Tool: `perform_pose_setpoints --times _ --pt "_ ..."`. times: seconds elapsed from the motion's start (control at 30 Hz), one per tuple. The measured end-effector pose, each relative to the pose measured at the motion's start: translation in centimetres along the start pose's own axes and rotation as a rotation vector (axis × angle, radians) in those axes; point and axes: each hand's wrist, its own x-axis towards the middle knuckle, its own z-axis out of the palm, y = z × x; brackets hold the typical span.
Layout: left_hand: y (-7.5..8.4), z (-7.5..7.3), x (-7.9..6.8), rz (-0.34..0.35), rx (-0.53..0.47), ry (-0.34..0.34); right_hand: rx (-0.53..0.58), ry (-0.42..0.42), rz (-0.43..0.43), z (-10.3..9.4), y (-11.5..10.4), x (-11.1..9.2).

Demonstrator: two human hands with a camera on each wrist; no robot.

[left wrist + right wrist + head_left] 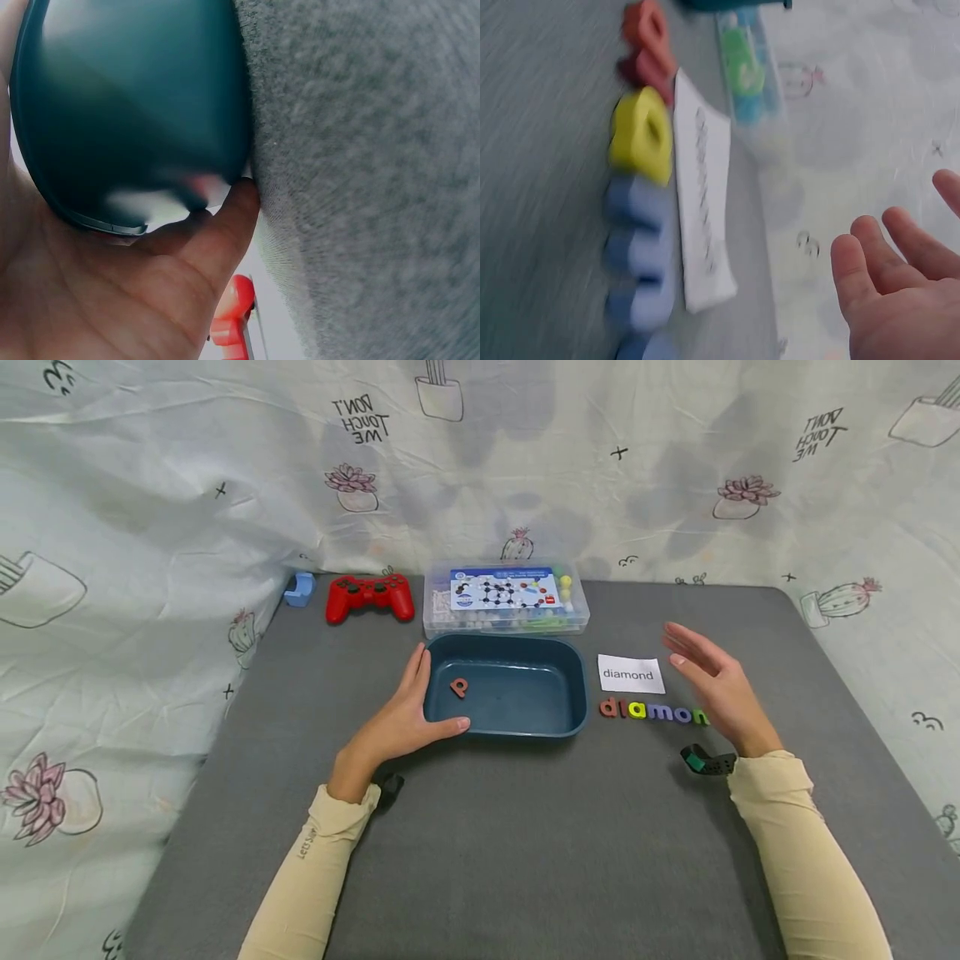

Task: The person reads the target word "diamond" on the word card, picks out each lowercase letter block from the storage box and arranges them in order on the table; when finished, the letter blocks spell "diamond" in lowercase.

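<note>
A dark teal plastic tray (517, 734) stands on the grey table with one brown toy letter (459, 687) inside, toward its left end. My left hand (401, 718) grips the tray's left end, thumb along the near rim and fingers against the side; the left wrist view shows the palm close round the tray wall (135, 97). Over the right part of the table, my right hand (708, 681) is raised with loosely extended fingers, holding nothing. Beneath and beside it runs a row of colored letters (660, 712) reading "diamon", its right end partly behind the hand. Above the row lies a white card (631, 675) printed "diamond".
Behind the tray sits a clear plastic case (506, 600) with a molecule-picture label. A red game controller (370, 598) and a small light-blue object (300, 589) lie at the back left. A patterned cloth (562, 460) hangs behind the table.
</note>
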Motion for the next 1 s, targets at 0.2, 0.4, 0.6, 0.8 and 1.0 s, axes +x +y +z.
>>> perform_pose_setpoints --times 0.2,0.4,0.6,0.8,1.0 --pt "0.0 0.0 0.0 -0.006 0.002 0.005 0.084 -0.075 -0.056 2.1 -1.5 2.3" --pt "0.2 0.0 -0.1 -0.013 0.005 0.005 0.147 -0.124 -0.128 4.4 -2.9 4.3" --pt "0.2 0.2 -0.1 -0.004 0.003 0.002 0.161 -0.168 -0.166 6.7 -4.0 5.7" --pt "0.1 0.2 -0.1 -0.014 -0.007 0.006 0.156 -0.229 -0.211 9.0 -4.9 7.2" --pt "0.2 0.2 -0.2 -0.009 -0.01 0.012 0.15 -0.291 -0.219 11.5 -5.7 8.3"
